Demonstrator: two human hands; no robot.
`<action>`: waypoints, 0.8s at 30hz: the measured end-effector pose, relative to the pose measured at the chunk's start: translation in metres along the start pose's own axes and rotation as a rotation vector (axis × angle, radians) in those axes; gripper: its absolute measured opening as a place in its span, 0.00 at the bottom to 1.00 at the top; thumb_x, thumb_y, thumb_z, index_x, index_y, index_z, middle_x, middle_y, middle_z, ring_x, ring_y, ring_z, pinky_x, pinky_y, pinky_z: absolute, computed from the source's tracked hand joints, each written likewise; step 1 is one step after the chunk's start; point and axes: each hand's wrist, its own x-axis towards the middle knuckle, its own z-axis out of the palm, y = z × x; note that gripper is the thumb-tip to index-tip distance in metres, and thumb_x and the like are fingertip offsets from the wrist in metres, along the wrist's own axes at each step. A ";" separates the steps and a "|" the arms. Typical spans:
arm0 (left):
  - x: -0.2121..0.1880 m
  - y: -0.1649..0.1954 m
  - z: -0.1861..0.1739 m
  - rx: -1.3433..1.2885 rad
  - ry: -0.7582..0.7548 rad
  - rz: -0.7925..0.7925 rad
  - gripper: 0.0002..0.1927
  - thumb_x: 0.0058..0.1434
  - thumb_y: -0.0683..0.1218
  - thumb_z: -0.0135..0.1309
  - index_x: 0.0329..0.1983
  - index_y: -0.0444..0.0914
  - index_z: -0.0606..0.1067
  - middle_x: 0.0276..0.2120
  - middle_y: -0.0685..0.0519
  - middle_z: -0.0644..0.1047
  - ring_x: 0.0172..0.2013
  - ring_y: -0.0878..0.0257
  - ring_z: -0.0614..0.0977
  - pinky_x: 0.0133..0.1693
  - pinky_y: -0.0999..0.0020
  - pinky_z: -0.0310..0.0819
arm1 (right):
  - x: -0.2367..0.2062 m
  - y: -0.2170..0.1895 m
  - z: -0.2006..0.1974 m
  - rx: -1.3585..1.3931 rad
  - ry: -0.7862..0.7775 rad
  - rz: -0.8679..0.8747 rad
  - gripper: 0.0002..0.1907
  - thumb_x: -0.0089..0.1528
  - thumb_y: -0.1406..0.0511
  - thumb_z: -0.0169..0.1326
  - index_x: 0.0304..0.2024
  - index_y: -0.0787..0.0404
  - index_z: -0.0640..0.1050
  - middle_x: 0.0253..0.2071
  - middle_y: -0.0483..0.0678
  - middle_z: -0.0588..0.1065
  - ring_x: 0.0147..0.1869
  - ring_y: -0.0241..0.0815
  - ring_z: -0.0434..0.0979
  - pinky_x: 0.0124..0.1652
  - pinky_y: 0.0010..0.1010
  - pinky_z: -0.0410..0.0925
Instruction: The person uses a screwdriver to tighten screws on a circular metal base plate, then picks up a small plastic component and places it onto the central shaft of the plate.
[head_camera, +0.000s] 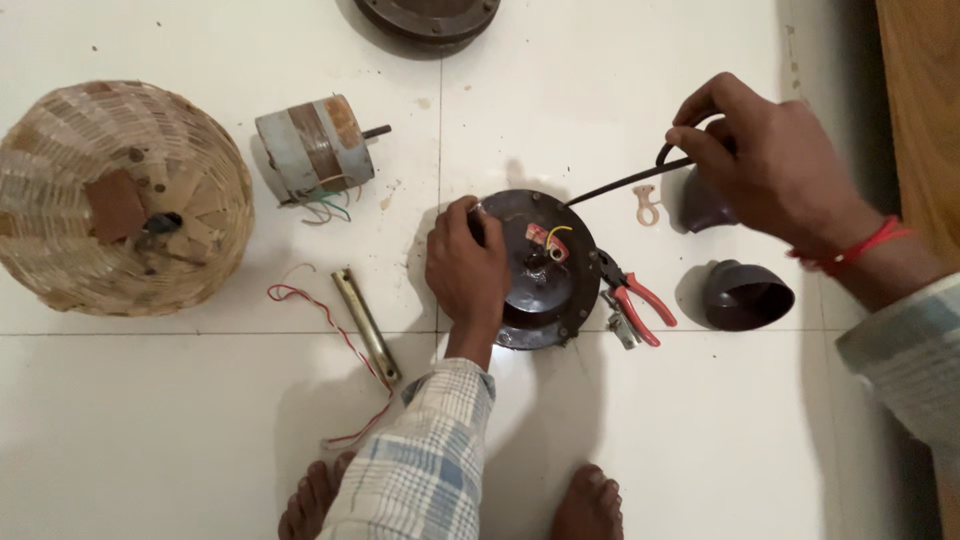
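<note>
Fan motor on the floor, both hands busy

Floor has open tile toward the near side, basket far left; motor sits mid-floor with pliers touching its right edge; left hand clamped on the motor's left rim, wrist bent down; right hand raised up-right, pinching a thin black rod angled onto the motor.
</note>
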 end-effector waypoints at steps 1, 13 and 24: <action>0.001 -0.001 0.000 0.000 -0.009 0.013 0.13 0.64 0.48 0.53 0.50 0.42 0.78 0.45 0.49 0.81 0.46 0.47 0.81 0.45 0.51 0.75 | 0.000 0.002 -0.004 -0.008 -0.036 -0.002 0.10 0.71 0.61 0.55 0.48 0.61 0.75 0.28 0.52 0.79 0.28 0.51 0.80 0.28 0.41 0.68; -0.001 0.000 0.005 0.013 -0.016 0.005 0.12 0.65 0.49 0.52 0.50 0.42 0.77 0.44 0.49 0.81 0.45 0.49 0.81 0.45 0.52 0.75 | -0.008 -0.015 -0.012 -0.062 -0.072 -0.192 0.08 0.70 0.62 0.53 0.48 0.59 0.75 0.28 0.49 0.80 0.28 0.52 0.80 0.29 0.41 0.69; -0.001 0.001 0.005 0.006 0.002 0.012 0.12 0.65 0.48 0.52 0.49 0.42 0.78 0.43 0.50 0.81 0.44 0.49 0.82 0.45 0.52 0.76 | -0.007 -0.016 -0.012 -0.046 -0.044 -0.159 0.07 0.71 0.64 0.52 0.48 0.61 0.74 0.20 0.51 0.75 0.23 0.53 0.76 0.25 0.42 0.66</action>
